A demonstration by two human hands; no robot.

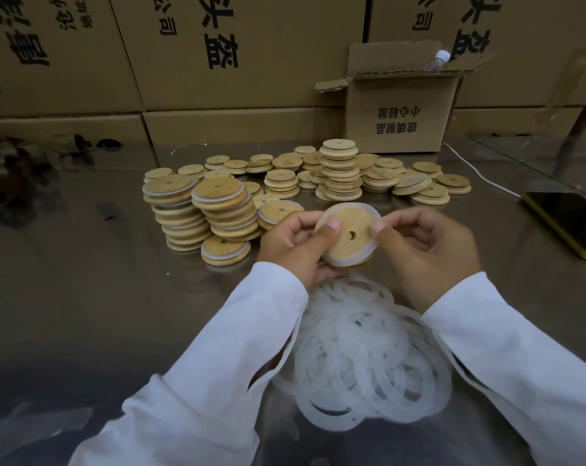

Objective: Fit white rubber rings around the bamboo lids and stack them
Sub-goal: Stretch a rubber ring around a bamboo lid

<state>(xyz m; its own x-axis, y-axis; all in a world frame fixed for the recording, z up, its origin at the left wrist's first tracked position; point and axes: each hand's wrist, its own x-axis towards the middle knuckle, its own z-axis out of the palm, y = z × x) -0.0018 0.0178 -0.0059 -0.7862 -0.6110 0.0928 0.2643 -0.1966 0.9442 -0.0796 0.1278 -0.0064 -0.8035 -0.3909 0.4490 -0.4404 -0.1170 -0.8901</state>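
Grips bamboo lid (350,242) at frame centre: left hand (295,247) curled round its 9 o'clock edge, right hand (426,250) pinching white rubber ring (340,263) at 3 o'clock. Loose rings (362,358) heaped at 6 o'clock, ringed stacks (210,213) at 10.

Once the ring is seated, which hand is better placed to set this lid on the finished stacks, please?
Probably the left hand: the ringed stacks stand just left of the held lid, nearest it; the right hand, on the lid's far side, would have to cross.
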